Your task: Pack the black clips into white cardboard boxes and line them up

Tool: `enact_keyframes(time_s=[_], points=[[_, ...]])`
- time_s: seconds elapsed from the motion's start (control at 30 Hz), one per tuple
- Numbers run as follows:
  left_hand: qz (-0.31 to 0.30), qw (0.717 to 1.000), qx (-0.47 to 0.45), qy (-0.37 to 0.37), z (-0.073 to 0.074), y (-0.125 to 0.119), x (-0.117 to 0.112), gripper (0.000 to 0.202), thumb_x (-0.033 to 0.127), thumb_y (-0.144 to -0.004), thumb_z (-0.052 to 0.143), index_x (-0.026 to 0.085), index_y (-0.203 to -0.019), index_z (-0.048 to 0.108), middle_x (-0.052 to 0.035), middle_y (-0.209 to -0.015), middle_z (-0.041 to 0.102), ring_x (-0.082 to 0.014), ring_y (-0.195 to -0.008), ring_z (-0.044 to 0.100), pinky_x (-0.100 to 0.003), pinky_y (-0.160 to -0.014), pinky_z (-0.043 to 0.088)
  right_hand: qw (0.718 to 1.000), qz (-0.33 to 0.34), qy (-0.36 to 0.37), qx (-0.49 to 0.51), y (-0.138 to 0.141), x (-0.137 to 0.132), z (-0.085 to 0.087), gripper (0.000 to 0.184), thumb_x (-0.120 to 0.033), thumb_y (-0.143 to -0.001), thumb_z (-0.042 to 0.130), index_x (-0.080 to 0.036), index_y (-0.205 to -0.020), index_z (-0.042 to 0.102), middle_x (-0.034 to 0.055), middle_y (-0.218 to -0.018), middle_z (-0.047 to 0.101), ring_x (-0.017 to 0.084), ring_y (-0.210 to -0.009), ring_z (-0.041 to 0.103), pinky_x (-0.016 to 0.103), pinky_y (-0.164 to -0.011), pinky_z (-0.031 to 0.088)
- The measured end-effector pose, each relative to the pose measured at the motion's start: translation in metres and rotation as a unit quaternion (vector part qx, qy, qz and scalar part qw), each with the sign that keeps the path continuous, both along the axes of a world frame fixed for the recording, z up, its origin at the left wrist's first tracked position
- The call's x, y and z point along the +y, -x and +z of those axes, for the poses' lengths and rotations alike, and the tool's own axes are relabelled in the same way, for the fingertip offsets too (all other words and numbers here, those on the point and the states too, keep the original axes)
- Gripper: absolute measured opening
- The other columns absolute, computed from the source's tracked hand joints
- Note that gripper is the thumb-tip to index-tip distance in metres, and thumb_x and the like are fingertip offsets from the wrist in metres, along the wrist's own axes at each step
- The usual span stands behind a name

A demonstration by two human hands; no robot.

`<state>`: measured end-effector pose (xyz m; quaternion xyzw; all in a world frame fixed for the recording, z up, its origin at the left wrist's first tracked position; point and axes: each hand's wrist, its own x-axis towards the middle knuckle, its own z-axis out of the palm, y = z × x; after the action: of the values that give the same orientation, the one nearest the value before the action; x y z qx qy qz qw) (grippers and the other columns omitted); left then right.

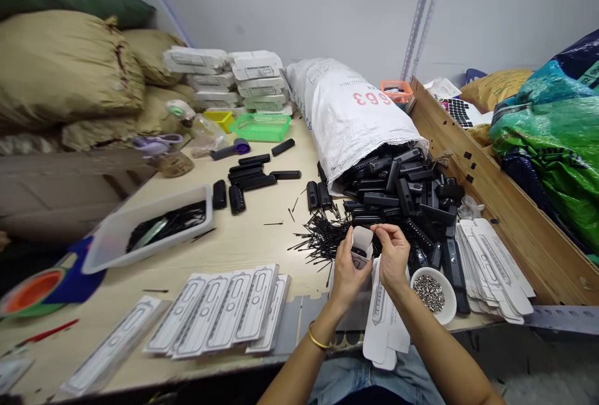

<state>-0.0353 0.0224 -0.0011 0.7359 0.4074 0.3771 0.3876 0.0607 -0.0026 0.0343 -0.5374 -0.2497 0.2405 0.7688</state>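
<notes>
We hold a small white carton (pixel 361 260) in our left hand (pixel 346 271), its fingers and thumb wrapped round the sides, its open end tilted up with the flap (pixel 362 237) raised; something dark shows inside the opening, too small for us to name; our right hand (pixel 394 256) is at the same open end, thumb and fingertips drawn narrow beside the flap, and we cannot tell whether they pinch it; a gold bangle (pixel 319 337) circles our left wrist. The carton is above the near part of the table (pixel 243 239), just in front of a scattered heap of thin black pins (pixel 322 235); below our hands flat white sleeves (pixel 379 324) overhang the table edge; beside our right forearm stands a white bowl (pixel 450 308) of small metal pieces (pixel 428 293).

Behind the pins, black cases (pixel 388 196) spill from the mouth of a white sack (pixel 355 108); to their right a fan of flat printed cartons (pixel 496 268) lies near a wooden board (pixel 515 224); to our left a row of printed cartons (pixel 218 311) overlaps on the table; farther left a pale tray (pixel 154 256) holds black strips (pixel 180 221); beyond it a green tray (pixel 262 129) sits before stacked white packs (pixel 257 71).
</notes>
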Motion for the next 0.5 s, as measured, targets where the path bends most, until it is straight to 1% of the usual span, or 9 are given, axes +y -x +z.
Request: enact_keyframes(time_s=[0.03,0.1,0.23,0.3,0.33,0.4,0.43,0.5], points=[[0.002,1.0,-0.003,0.002,0.0,-0.001,-0.001,0.074,0.023,-0.07,0.064,0.018,-0.137,0.032,-0.0142,-0.132,0.045,-0.0264,-0.123,0.042,-0.045,-0.103,0.034,1.0,-0.001,-0.007,0.023,0.001,0.002,0.0,0.015,-0.031,-0.077,0.063,-0.016,-0.08,0.062,0.0047,-0.082,0.066,0.016,-0.078,0.061,0.032,-0.077,0.048],[0.006,1.0,-0.01,0.011,0.001,-0.002,-0.002,0.073,0.024,-0.071,0.064,0.018,-0.136,0.031,-0.0142,-0.133,0.044,-0.0262,-0.124,0.041,-0.045,-0.104,0.033,1.0,0.003,0.004,0.02,0.004,0.003,-0.002,0.017,-0.033,-0.078,0.062,-0.016,-0.081,0.062,0.0058,-0.084,0.066,0.017,-0.08,0.062,0.033,-0.078,0.049],[0.024,0.998,-0.039,0.046,0.004,-0.002,-0.005,0.075,0.024,-0.073,0.064,0.019,-0.137,0.026,-0.0142,-0.136,0.04,-0.0252,-0.127,0.039,-0.043,-0.105,0.033,0.991,0.023,0.088,-0.096,0.008,-0.008,-0.019,0.021,-0.037,-0.081,0.057,-0.017,-0.082,0.064,0.007,-0.086,0.065,0.019,-0.087,0.06,0.036,-0.082,0.047],[0.034,0.995,-0.073,0.065,0.003,-0.001,-0.007,0.073,0.025,-0.073,0.065,0.019,-0.134,0.025,-0.0149,-0.132,0.044,-0.024,-0.121,0.046,-0.041,-0.1,0.038,0.983,0.033,0.103,-0.151,0.006,-0.017,-0.027,0.021,-0.036,-0.082,0.056,-0.018,-0.081,0.065,0.0077,-0.092,0.064,0.02,-0.095,0.057,0.038,-0.089,0.043],[0.042,0.993,-0.085,0.069,0.002,0.0,-0.008,0.069,0.025,-0.073,0.065,0.018,-0.13,0.027,-0.0147,-0.126,0.047,-0.0232,-0.116,0.05,-0.039,-0.096,0.041,0.98,0.033,0.101,-0.169,0.003,-0.021,-0.029,0.019,-0.035,-0.082,0.056,-0.018,-0.083,0.064,0.008,-0.097,0.063,0.02,-0.099,0.055,0.039,-0.092,0.041],[0.041,0.994,-0.081,0.059,0.0,0.002,-0.009,0.053,0.025,-0.073,0.064,0.017,-0.117,0.036,-0.0122,-0.115,0.053,-0.0216,-0.105,0.055,-0.037,-0.09,0.045,0.978,0.042,0.099,-0.176,-0.002,-0.023,-0.032,0.021,-0.035,-0.08,0.059,-0.019,-0.094,0.061,0.0078,-0.104,0.06,0.02,-0.101,0.054,0.038,-0.093,0.041],[0.029,0.996,-0.066,0.047,-0.001,0.003,-0.009,0.045,0.024,-0.073,0.063,0.017,-0.111,0.04,-0.0109,-0.111,0.054,-0.0212,-0.103,0.056,-0.037,-0.088,0.045,0.979,0.066,0.103,-0.166,-0.004,-0.022,-0.032,0.026,-0.035,-0.079,0.06,-0.019,-0.099,0.057,0.0072,-0.104,0.059,0.019,-0.098,0.055,0.037,-0.09,0.043],[-0.014,0.999,-0.037,0.03,-0.004,0.005,-0.007,0.032,0.021,-0.073,0.061,0.018,-0.101,0.045,-0.0094,-0.107,0.056,-0.021,-0.101,0.056,-0.037,-0.088,0.045,0.974,0.141,0.114,-0.132,-0.006,-0.017,-0.032,0.032,-0.036,-0.079,0.061,-0.02,-0.104,0.051,0.0048,-0.097,0.06,0.018,-0.087,0.057,0.033,-0.08,0.047]])
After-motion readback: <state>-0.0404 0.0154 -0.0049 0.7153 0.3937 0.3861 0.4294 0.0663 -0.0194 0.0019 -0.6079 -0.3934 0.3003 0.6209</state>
